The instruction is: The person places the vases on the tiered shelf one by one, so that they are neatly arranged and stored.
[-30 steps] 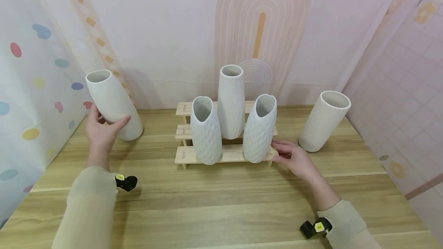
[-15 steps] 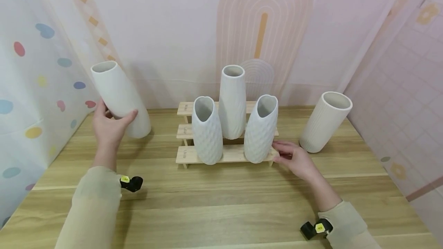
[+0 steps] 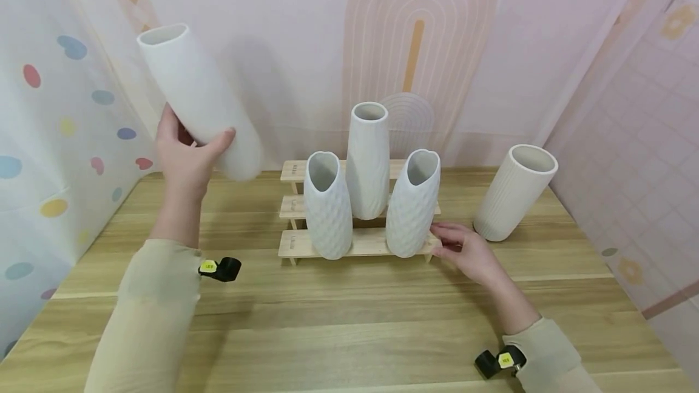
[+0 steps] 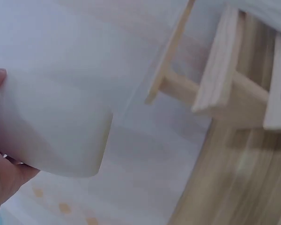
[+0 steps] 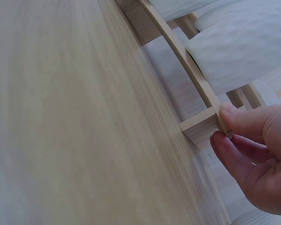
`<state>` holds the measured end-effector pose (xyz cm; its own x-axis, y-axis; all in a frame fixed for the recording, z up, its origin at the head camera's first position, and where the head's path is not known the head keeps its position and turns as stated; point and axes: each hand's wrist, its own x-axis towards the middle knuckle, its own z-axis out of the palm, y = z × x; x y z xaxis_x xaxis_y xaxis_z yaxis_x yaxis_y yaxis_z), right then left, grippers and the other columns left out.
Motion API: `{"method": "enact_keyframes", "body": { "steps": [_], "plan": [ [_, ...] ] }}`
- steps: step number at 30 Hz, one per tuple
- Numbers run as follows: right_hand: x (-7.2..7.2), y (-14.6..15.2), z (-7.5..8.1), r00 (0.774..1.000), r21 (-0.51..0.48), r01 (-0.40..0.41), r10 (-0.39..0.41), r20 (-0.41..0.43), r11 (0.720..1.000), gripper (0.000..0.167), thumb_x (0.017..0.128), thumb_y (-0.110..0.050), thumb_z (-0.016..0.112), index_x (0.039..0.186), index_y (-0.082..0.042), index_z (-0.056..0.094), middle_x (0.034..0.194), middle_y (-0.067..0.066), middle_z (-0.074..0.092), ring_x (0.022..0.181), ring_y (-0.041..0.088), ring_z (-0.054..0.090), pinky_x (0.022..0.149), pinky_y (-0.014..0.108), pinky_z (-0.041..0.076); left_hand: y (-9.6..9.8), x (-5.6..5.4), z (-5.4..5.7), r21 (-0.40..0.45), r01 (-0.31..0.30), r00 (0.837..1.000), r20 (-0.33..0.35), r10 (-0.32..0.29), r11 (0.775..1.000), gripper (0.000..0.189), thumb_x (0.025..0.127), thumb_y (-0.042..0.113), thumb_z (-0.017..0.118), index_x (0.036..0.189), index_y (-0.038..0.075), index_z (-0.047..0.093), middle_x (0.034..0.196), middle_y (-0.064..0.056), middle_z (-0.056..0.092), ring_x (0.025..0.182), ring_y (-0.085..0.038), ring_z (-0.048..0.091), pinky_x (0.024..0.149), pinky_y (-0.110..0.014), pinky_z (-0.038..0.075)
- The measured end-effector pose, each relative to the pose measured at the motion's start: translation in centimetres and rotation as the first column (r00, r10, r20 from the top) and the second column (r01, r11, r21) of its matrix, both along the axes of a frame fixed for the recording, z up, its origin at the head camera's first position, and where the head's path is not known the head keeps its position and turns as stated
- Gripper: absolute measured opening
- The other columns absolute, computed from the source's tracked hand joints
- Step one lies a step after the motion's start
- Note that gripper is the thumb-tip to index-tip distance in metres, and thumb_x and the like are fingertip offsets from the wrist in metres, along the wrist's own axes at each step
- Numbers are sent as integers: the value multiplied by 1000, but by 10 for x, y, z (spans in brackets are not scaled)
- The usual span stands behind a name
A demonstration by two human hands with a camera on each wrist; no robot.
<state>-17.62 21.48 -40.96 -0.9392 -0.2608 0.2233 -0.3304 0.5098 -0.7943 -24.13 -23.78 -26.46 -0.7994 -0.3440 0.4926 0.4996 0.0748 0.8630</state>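
A smooth white vase (image 3: 202, 90) is up in the air at the left, its mouth leaning left; my left hand (image 3: 185, 156) grips it around the lower body. In the left wrist view the base of this vase (image 4: 56, 124) points toward the stand. My right hand (image 3: 464, 253) pinches the right end of the lowest step of a three-tier wooden stand (image 3: 368, 241). The right wrist view has thumb and fingers (image 5: 246, 122) on that board's end. Two dimpled vases (image 3: 329, 217) (image 3: 411, 214) occupy the lowest step, and a taller vase (image 3: 368, 162) rises behind them.
A ribbed white vase (image 3: 513, 193) stands on the wooden table (image 3: 349, 326) right of the stand, beyond my right hand. Patterned cloth (image 3: 284, 35) hangs behind the table and along both sides.
My left hand has lifted the smooth vase off the table, up and slightly to the right. My right hand stays on the stand's end.
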Motion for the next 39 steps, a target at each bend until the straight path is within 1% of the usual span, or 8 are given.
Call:
{"method": "enact_keyframes", "body": {
  "steps": [4,9,12,16,20,25,31,39],
  "plan": [
    [0,0,0,1000,-7,-2,2,-2,1000,41,86,3,74,125,11,62,130,28,57,110,38,61,86,27,53,18,-3,7,-52,-15,1000,-1,15,999,78,69,9,87,138,22,54,132,-3,55,116,-23,54,96,-35,50],
    [-1,0,-1,1000,-8,1,-1,-2,1000,41,86,3,74,125,10,62,131,27,57,111,38,61,88,29,53,44,-2,10,-115,-5,999,-32,2,993,75,70,9,85,137,20,54,129,-3,57,115,-22,55,95,-36,50],
    [-1,0,0,1000,-4,1,-1,-4,1000,42,86,2,74,125,10,62,131,26,57,111,37,61,89,34,54,57,-6,6,-146,-1,998,-61,-8,989,71,70,9,85,134,17,56,126,-3,59,112,-21,57,92,-35,51],
    [0,-1,1,1000,-5,-1,1,0,1000,42,86,2,74,125,10,62,131,26,57,111,37,61,90,40,54,69,-13,-3,-179,-11,997,-78,-3,984,70,68,9,86,132,15,56,122,-1,61,108,-18,59,88,-33,52],
    [2,-2,2,1000,-12,-3,3,7,1000,42,86,2,74,126,10,62,131,26,57,112,37,61,90,42,53,77,-16,-11,-200,-19,998,-67,5,980,70,67,13,87,130,15,57,119,0,62,105,-17,59,85,-33,53],
    [2,-2,2,1000,-11,-2,2,10,1000,42,86,2,74,126,10,62,132,26,57,112,37,60,90,40,54,84,-18,-17,-223,-22,998,-60,8,975,70,68,14,87,131,18,56,118,1,62,104,-15,60,83,-35,55],
    [1,-2,3,1000,-16,-3,4,14,1000,42,87,2,73,126,10,62,132,26,56,112,37,60,89,39,54,89,-20,-18,-241,-39,997,-74,21,970,71,70,14,86,133,19,55,118,2,63,105,-14,59,83,-36,55],
    [1,-1,4,1000,-9,-3,3,12,1000,42,87,2,73,126,10,62,133,27,56,112,38,60,89,41,54,92,-26,-17,-256,-18,999,-39,9,966,74,71,19,88,136,22,53,123,2,62,108,-15,59,87,-38,55]
  ]
}}
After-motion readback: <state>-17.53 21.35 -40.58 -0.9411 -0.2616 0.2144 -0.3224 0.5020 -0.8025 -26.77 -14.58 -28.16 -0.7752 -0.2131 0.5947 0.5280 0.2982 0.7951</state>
